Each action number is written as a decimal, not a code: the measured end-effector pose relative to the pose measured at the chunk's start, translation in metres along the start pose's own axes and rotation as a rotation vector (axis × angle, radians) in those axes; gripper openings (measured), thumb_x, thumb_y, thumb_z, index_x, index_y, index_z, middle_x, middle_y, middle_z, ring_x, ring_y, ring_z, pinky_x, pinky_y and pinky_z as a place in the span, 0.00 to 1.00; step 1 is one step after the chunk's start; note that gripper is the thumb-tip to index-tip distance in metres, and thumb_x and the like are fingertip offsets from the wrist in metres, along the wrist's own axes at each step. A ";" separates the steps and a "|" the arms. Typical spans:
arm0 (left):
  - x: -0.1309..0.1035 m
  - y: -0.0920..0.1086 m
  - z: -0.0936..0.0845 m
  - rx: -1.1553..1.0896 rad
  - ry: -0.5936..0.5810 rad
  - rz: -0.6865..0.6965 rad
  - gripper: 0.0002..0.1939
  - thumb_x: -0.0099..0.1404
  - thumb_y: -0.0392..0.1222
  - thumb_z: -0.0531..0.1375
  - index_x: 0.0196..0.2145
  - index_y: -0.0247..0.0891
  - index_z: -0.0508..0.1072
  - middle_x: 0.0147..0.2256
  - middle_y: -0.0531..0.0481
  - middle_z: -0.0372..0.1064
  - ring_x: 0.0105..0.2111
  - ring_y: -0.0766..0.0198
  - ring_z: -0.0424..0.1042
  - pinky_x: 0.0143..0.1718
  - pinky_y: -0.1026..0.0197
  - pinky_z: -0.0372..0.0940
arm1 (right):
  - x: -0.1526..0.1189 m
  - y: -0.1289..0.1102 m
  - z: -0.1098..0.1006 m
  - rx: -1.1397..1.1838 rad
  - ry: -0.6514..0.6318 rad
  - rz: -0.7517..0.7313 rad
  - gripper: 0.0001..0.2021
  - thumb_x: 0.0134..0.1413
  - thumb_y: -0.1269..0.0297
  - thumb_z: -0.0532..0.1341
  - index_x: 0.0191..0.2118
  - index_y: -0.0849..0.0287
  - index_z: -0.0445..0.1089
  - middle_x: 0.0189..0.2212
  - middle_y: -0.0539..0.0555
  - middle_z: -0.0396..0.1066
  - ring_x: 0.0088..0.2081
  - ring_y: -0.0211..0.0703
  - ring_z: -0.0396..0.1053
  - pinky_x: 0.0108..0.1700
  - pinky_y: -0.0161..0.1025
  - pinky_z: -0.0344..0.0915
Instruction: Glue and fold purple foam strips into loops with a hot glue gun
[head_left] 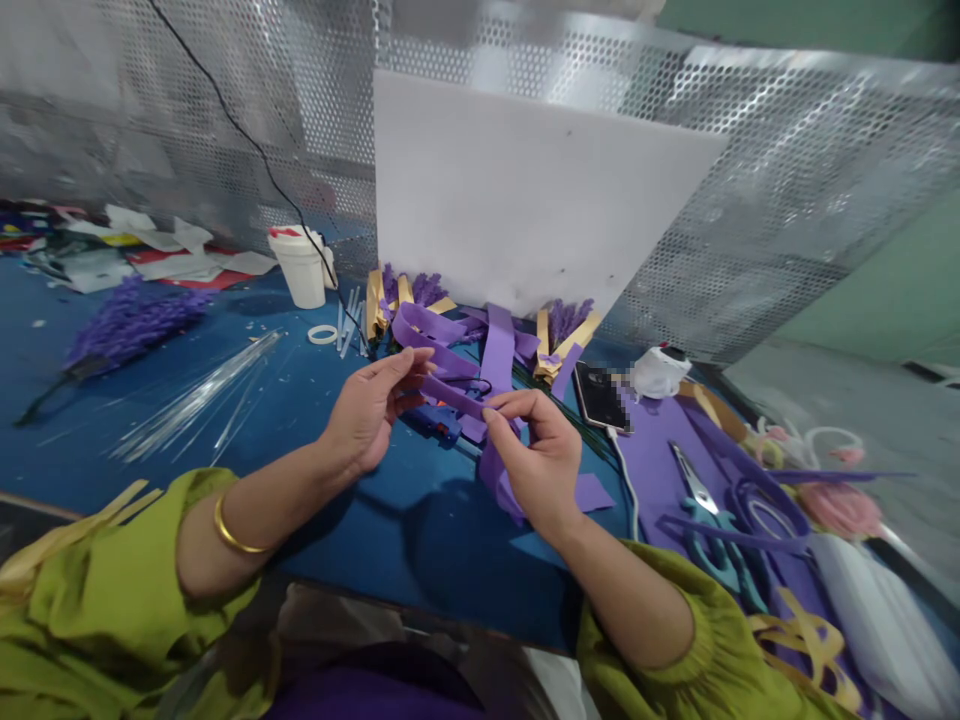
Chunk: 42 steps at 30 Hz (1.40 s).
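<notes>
Above the blue table, a purple strip [456, 397] that looks like ribbon or foam stretches between my two hands. My left hand [371, 405] has its thumb and fingers closed around the strip's left end. Thumb and forefinger of my right hand [536, 455] pinch the strip's right part, and the other fingers are curled. Under the strip lies a blue tool that looks like a glue gun [439, 425], partly hidden. More loose purple strips [499, 345] lie behind and below my right hand. Small lavender bunches wrapped in gold ribbon [551, 350] stand behind them.
A white board [525, 190] leans against the perforated metal screen. On the left are a purple flower bunch [139, 320], clear thin strips [202, 395] and a white cup [301, 265]. Rightward lie a phone [604, 395] with its cable, teal-handled pliers [712, 530] and gold ribbon [810, 640].
</notes>
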<state>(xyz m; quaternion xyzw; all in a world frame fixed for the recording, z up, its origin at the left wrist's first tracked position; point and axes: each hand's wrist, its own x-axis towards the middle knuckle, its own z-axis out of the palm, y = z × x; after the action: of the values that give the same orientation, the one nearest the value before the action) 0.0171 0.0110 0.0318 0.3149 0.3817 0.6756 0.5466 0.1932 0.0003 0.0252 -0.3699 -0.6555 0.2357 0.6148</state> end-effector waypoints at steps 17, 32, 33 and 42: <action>0.001 -0.001 -0.001 0.201 0.005 0.100 0.13 0.46 0.46 0.75 0.25 0.36 0.81 0.26 0.49 0.74 0.28 0.65 0.69 0.33 0.63 0.63 | -0.001 0.002 -0.001 -0.024 -0.036 -0.028 0.09 0.55 0.68 0.64 0.26 0.55 0.66 0.29 0.50 0.74 0.34 0.42 0.72 0.39 0.40 0.68; 0.021 0.004 -0.010 0.080 0.081 0.212 0.28 0.61 0.54 0.66 0.12 0.40 0.61 0.17 0.54 0.53 0.21 0.67 0.54 0.25 0.62 0.54 | 0.002 0.004 -0.003 -0.012 0.016 -0.027 0.09 0.55 0.70 0.64 0.26 0.56 0.66 0.28 0.49 0.73 0.33 0.40 0.70 0.38 0.39 0.65; 0.021 0.004 -0.011 0.095 0.085 0.229 0.25 0.60 0.54 0.67 0.14 0.39 0.66 0.19 0.53 0.58 0.23 0.67 0.57 0.27 0.62 0.56 | 0.002 0.005 -0.003 -0.009 0.016 -0.027 0.09 0.55 0.70 0.64 0.26 0.56 0.66 0.28 0.49 0.72 0.33 0.40 0.70 0.38 0.38 0.65; 0.028 0.004 -0.017 0.258 0.157 0.317 0.27 0.59 0.54 0.67 0.11 0.40 0.64 0.16 0.54 0.58 0.22 0.67 0.60 0.32 0.60 0.62 | 0.002 0.005 -0.003 0.007 0.014 -0.045 0.09 0.55 0.70 0.64 0.27 0.56 0.67 0.29 0.49 0.73 0.33 0.40 0.70 0.39 0.38 0.66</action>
<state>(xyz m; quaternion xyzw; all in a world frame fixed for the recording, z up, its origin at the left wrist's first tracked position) -0.0051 0.0349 0.0268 0.3847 0.4520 0.7212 0.3572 0.1975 0.0051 0.0231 -0.3548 -0.6583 0.2215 0.6259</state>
